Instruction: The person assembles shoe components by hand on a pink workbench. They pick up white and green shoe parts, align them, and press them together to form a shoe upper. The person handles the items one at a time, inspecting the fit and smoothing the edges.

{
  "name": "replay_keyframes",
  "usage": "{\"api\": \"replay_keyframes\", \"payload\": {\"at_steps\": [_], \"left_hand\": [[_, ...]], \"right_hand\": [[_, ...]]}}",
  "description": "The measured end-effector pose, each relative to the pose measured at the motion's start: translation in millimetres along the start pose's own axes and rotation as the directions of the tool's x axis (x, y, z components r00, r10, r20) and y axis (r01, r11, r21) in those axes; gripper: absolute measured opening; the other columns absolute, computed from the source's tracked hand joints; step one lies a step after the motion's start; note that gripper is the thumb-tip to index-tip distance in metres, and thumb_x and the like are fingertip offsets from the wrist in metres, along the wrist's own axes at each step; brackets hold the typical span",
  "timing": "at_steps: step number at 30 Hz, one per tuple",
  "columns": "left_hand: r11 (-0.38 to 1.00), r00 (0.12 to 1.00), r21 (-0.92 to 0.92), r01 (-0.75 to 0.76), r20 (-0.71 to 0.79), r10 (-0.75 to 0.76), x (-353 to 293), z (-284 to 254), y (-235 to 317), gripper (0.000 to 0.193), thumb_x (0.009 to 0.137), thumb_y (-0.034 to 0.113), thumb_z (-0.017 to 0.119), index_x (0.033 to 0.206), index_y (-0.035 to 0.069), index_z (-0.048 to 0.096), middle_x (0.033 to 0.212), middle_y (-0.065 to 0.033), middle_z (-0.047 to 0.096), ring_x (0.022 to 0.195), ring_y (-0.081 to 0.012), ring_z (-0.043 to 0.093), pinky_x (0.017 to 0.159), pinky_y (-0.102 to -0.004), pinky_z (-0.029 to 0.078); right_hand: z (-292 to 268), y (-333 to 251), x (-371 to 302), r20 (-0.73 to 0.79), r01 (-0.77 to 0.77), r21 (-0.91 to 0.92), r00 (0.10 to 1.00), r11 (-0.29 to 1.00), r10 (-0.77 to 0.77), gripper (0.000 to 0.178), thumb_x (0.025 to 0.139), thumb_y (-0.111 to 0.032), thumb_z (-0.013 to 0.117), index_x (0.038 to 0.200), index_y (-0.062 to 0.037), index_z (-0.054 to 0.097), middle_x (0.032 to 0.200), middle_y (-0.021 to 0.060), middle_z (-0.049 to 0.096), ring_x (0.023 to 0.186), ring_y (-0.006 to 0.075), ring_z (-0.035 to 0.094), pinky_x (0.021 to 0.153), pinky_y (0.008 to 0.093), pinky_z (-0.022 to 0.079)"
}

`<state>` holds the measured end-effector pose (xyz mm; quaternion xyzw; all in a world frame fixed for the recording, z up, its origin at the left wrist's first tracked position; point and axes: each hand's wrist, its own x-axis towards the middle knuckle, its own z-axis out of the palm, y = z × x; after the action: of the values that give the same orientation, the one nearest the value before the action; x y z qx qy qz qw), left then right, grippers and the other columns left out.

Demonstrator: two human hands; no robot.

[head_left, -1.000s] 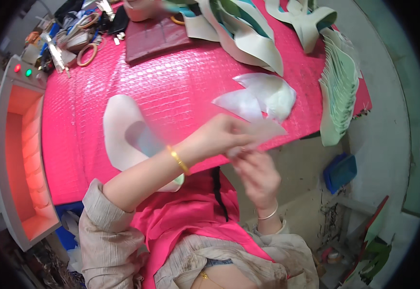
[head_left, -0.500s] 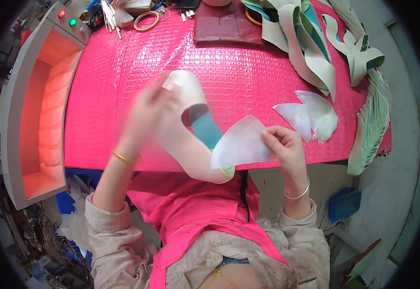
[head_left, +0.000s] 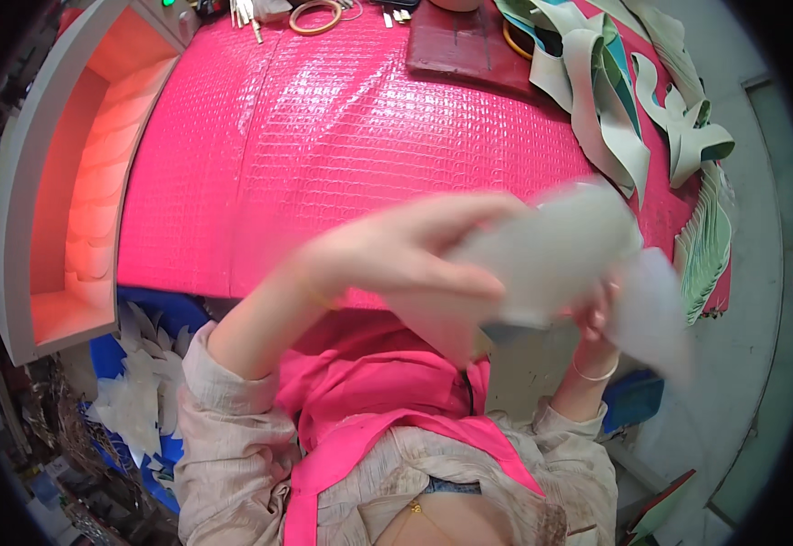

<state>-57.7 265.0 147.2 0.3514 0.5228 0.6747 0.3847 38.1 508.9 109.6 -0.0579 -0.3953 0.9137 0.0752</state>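
Note:
In front of me, over the table's near right part, a pale shoe upper (head_left: 556, 250) is blurred by motion and tilted. My left hand (head_left: 406, 246) reaches across to it from the left, thumb on its near face and fingers along its far edge, closed on it. Partly hidden behind the upper, my right hand (head_left: 600, 314) is closed on a thin white curved piece (head_left: 653, 314), which hangs out past the fingers to the right and is smeared too.
A lit box (head_left: 78, 191) with pale pieces inside stands left on the pink table cover (head_left: 324, 136). Green-white strips (head_left: 597, 118) and a fanned stack (head_left: 708, 241) lie right. A dark red board (head_left: 469, 55) is at the back. Below left, a blue bin (head_left: 173, 318) holds white scraps.
My left hand has swung right, and the shoe upper has moved right and up with it. My right hand has shifted slightly right, still with the white piece. The view has shifted too.

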Motion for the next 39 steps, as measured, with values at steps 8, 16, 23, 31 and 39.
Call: {"api": "replay_keyframes", "payload": {"at_steps": [8,16,23,31,39], "left_hand": [[0.9,0.743,-0.237,0.366,-0.507,-0.436,-76,-23,-105,0.048,0.078,0.003,0.058,0.123,-0.005,0.041,0.11,-0.0115,0.055,0.097,-0.0174,0.056,0.084,-0.0293,0.046],[0.761,0.431,0.326,0.56,-0.9,0.068,-160,9,-99,0.066,0.073,0.004,0.065,0.131,0.009,0.034,0.1,-0.0143,0.056,0.091,-0.0252,0.057,0.078,-0.0332,0.046],[0.298,0.664,0.703,0.646,-0.71,0.235,-155,19,-118,0.029,0.078,0.018,0.054,0.102,0.003,0.058,0.075,-0.0069,0.051,0.067,-0.0226,0.055,0.056,-0.0318,0.042],[0.896,0.419,-0.296,0.33,-0.805,-0.42,-169,-26,-98,0.023,0.085,0.019,0.059,0.082,-0.004,0.057,0.062,-0.0052,0.059,0.049,-0.0084,0.055,0.044,-0.0189,0.042],[0.844,0.312,-0.262,0.467,-0.845,-0.435,-163,-26,-94,0.025,0.083,0.019,0.061,0.071,-0.001,0.053,0.047,-0.0037,0.052,0.035,-0.0085,0.047,0.032,-0.0224,0.034]], "right_hand": [[-7,27,12,0.156,-0.536,-0.379,0.766,0.754,0.623,0.022,0.092,-0.025,0.044,0.087,-0.0035,0.048,0.085,0.0209,0.062,0.066,0.0256,0.063,0.054,0.0332,0.051],[35,136,11,0.128,-0.672,-0.261,0.688,0.693,0.714,0.046,0.092,-0.023,0.043,0.126,0.0062,0.033,0.128,0.0234,0.042,0.114,0.0321,0.048,0.094,0.0372,0.041],[61,144,25,0.147,-0.406,-0.723,0.7,0.559,0.698,0.021,0.092,-0.022,0.046,0.092,-0.0021,0.052,0.081,0.0047,0.058,0.076,0.0108,0.057,0.068,0.0252,0.046],[96,182,38,-0.043,-0.282,-0.915,0.781,0.289,0.623,0.023,0.088,-0.018,0.051,0.077,0.0022,0.051,0.05,0.0045,0.05,0.036,0.0121,0.051,0.031,0.0235,0.036],[105,186,49,-0.098,-0.224,-0.962,0.819,0.157,0.565,0.03,0.085,-0.021,0.055,0.069,0.004,0.053,0.047,0.0062,0.049,0.032,0.0127,0.049,0.031,0.0263,0.035]]}}
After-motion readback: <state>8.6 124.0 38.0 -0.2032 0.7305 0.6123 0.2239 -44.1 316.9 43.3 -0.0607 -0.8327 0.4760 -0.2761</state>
